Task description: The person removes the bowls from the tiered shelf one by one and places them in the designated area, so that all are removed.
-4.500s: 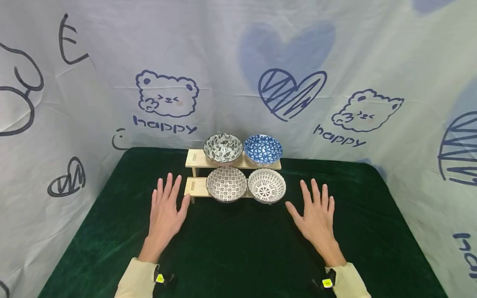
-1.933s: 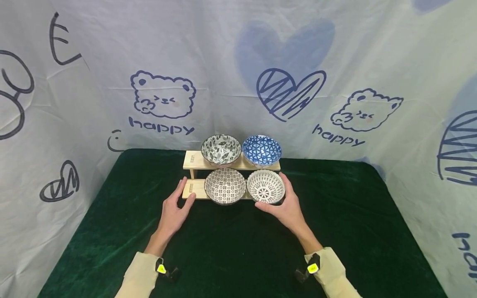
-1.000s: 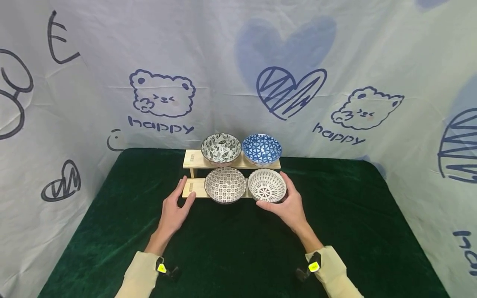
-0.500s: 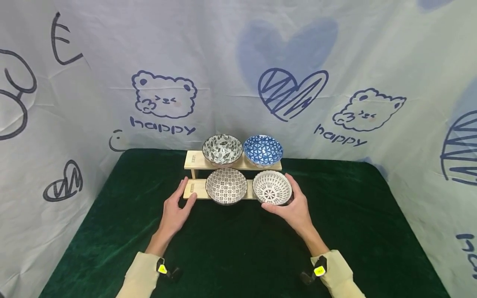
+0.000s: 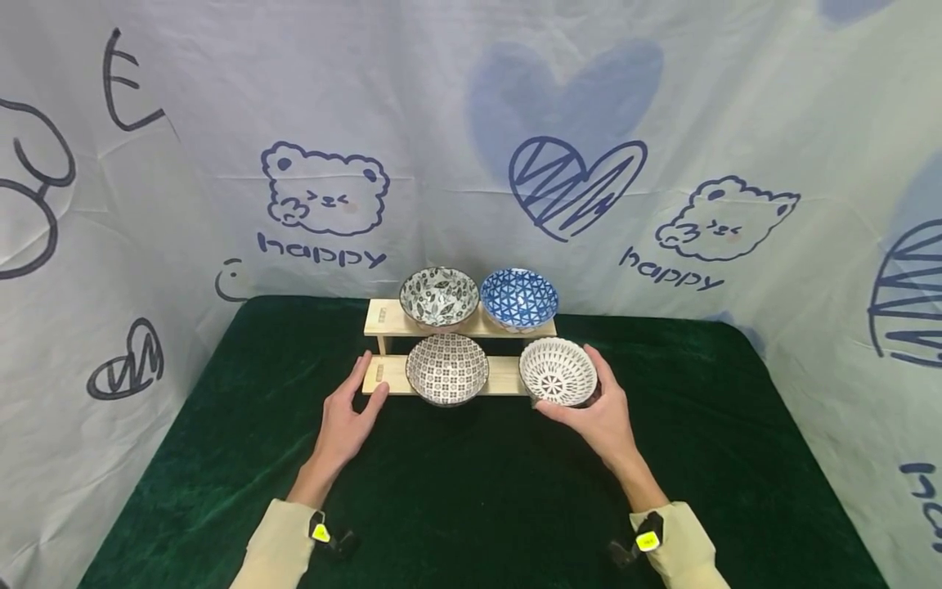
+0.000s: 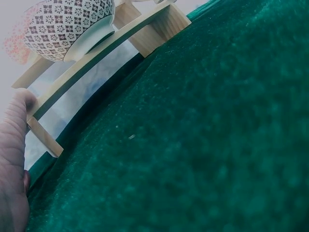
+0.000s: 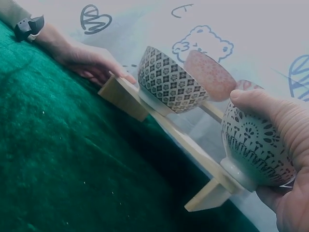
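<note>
My right hand (image 5: 599,417) grips a small white bowl with a dark radial pattern (image 5: 558,372), thumb at its front and fingers round its right side. In the right wrist view the bowl's foot is right at the end of the lower shelf. With thumb and fingers, my left hand (image 5: 346,421) holds the left end of the two-tier wooden rack (image 5: 504,376); its thumb (image 6: 21,104) shows at the shelf corner in the left wrist view. A brown-and-white patterned bowl (image 5: 447,370) sits on the lower shelf, between the hands.
On the upper shelf stand a leaf-patterned bowl (image 5: 439,297) and a blue-and-white bowl (image 5: 519,298). The rack stands on a dark green cloth (image 5: 471,499) near its back edge. Behind it hangs a pale curtain (image 5: 441,98) with drawings.
My hands came in from resting flat on either side. The right hand took hold of the white bowl and has shifted it rightward along the lower shelf. The left hand stays at the rack's end.
</note>
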